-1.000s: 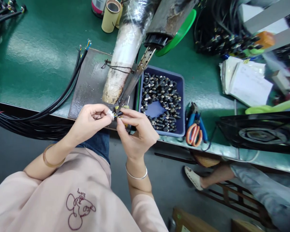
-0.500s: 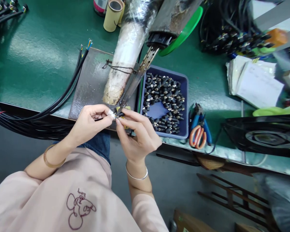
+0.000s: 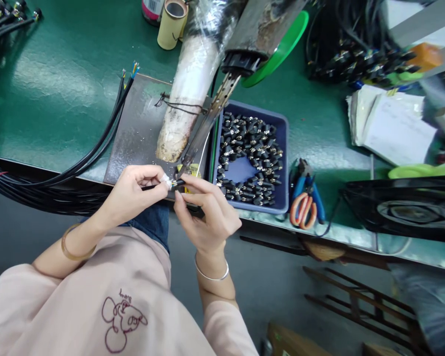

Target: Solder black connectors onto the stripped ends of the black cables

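My left hand [image 3: 137, 190] is closed in a pinch around the end of a black cable [image 3: 147, 187], with white wrapping on a fingertip. Coloured wires show between this cable and a small black connector [image 3: 179, 182]. My right hand [image 3: 211, 210] has its fingertips at the connector, the index finger against it and the thumb just below. Close above the joint is the tip of a soldering iron [image 3: 203, 133], fixed slanting down from a holder. A thin strand of solder wire [image 3: 203, 154] runs down beside the iron toward a yellow piece [image 3: 195, 169].
A blue-grey tray [image 3: 286, 148] of black connectors stands to the right, with pliers [image 3: 307, 190] beyond it. A white wrapped tube [image 3: 183, 99] hangs over the metal plate [image 3: 133, 123]. Bundled black cables [image 3: 52, 193] lie left; a fan [image 3: 404, 210] stands right.
Both hands have shifted slightly left and down with the cable and connector, away from the iron's tip. The solder wire now shows beside the iron.
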`<state>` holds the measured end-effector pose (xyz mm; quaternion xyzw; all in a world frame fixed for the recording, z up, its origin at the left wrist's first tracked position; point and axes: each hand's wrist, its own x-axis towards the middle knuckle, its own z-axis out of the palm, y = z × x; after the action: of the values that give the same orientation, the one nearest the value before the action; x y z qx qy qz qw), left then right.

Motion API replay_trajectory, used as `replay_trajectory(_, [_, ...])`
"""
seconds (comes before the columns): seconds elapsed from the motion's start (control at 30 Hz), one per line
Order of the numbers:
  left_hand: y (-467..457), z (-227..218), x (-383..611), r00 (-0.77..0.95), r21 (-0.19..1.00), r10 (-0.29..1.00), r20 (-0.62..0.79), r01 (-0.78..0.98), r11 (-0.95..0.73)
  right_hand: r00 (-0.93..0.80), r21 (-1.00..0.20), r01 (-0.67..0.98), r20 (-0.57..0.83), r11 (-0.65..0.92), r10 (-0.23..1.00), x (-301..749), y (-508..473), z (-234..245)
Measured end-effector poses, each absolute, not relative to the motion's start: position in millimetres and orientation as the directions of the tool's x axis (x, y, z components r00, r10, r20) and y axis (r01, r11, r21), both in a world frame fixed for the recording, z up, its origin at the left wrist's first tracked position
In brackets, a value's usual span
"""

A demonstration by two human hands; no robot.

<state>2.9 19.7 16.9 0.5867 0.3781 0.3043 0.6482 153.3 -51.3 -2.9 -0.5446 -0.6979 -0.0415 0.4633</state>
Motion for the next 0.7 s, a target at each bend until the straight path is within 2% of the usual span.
replay_trajectory(0.1, [16.7,17.4,1.8,0.542,0.995,0.835,-0.093,0.076,0.061,0.048,-0.492,0.772,0.677,0.404,0.734,155.2,-56.3,-5.4])
replay_trajectory(0.23, [10.6,16.8,1.9,0.53,0.997,0.847,-0.05,0.083,0.006,0.165,-0.66,0.628,0.632,0.413,0.757,157.5,-61.2,-7.8])
replay_trajectory(0.3, [7.1,16.6,1.3,0.523,0.996,0.852,-0.026,0.086,-0.023,0.271,-0.686,0.574,0.674,0.447,0.687,158.8,-63.1,-5.5])
replay_trajectory(0.4, [2.7,17.2,-1.7,0.528,0.989,0.848,0.05,0.094,-0.117,0.402,-0.632,0.644,0.759,0.43,0.513,161.7,-66.5,4.8])
replay_trajectory(0.43, [1.8,17.5,-3.2,0.53,0.982,0.843,0.086,0.098,-0.162,0.414,-0.64,0.675,0.74,0.366,0.53,162.7,-67.6,9.7])
replay_trajectory(0.47, [1.2,18.0,-4.9,0.535,0.973,0.836,0.123,0.103,-0.209,0.386,-0.652,0.697,0.691,0.297,0.612,163.5,-68.4,14.7])
replay_trajectory(0.57, [0.7,18.9,-11.0,0.558,0.935,0.799,0.223,0.11,-0.337,0.168,-0.706,0.684,0.398,0.184,0.902,163.4,-67.4,28.1])
replay_trajectory(0.63, [0.3,18.6,-15.6,0.57,0.914,0.777,0.266,0.107,-0.391,0.049,-0.77,0.619,0.231,0.152,0.972,161.3,-64.2,33.8])
replay_trajectory(0.7, [-0.9,17.6,-20.2,0.566,0.906,0.775,0.281,0.11,-0.409,0.01,-0.838,0.531,0.156,0.127,0.988,158.3,-60.5,36.7])
